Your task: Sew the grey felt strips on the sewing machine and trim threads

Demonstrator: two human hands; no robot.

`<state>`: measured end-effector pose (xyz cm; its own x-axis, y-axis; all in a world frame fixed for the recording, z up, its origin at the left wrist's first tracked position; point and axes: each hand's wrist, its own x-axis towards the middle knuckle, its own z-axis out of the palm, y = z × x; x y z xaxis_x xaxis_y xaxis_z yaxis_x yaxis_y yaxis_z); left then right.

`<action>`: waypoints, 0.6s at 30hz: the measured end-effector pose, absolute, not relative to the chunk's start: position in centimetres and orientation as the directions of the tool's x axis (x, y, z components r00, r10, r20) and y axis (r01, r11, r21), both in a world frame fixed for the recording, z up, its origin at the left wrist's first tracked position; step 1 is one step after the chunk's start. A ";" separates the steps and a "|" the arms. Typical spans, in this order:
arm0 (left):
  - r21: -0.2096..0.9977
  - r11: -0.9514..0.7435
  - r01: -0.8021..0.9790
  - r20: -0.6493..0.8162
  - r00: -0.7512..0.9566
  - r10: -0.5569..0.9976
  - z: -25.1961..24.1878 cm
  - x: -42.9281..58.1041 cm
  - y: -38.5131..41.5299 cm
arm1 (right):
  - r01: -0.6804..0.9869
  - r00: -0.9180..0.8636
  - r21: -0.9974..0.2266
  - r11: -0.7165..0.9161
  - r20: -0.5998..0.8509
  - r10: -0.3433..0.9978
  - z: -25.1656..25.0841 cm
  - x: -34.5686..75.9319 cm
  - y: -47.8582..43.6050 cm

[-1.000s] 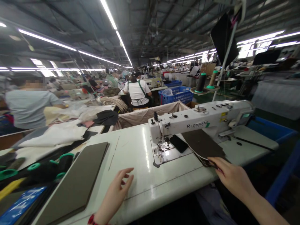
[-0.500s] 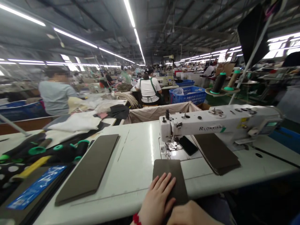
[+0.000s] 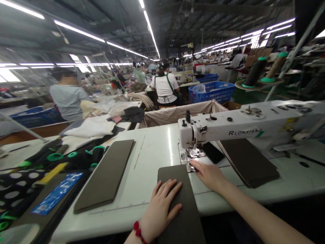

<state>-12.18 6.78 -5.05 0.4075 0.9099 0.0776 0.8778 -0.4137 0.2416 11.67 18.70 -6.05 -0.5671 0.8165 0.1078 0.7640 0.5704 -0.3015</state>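
My left hand (image 3: 164, 205), with a red beaded bracelet at the wrist, lies flat with spread fingers on a dark olive-brown fabric panel (image 3: 177, 181). The panel rests on the table and hangs over its front edge. At the white sewing machine (image 3: 215, 125), my right hand (image 3: 208, 174) has its fingertips drawn together beside the presser foot, over the metal needle plate (image 3: 183, 156). What they pinch, if anything, is too small to make out. A neat stack of like panels (image 3: 106, 176) lies to the left, and another stack (image 3: 250, 162) sits under the machine arm.
A black phone (image 3: 213, 152) lies behind my right hand. Thread cones (image 3: 98, 154), polka-dot cloth and a blue packet (image 3: 58, 193) crowd the left side. Beyond the table are a cloth-lined bin (image 3: 175, 117), a blue crate (image 3: 212, 92) and co-workers.
My right hand has moved from the front edge up to the presser foot. My left hand and the panel have shifted slightly left in view. The camera has turned a little.
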 end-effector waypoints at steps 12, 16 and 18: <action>0.286 -0.441 0.851 0.035 0.451 0.892 -4.7 -11.4 13.5 | 0.795 -0.543 -0.249 0.553 0.115 0.832 -7.0 12.5 18.4; 0.273 -0.440 0.855 0.057 0.443 0.895 -4.8 -11.3 13.4 | 0.793 -0.546 -0.252 0.555 0.112 0.830 -7.0 12.6 18.5; 0.271 -0.438 0.857 0.065 0.438 0.897 -4.8 -11.3 13.3 | 0.789 -0.549 -0.258 0.558 0.112 0.828 -7.1 12.6 18.5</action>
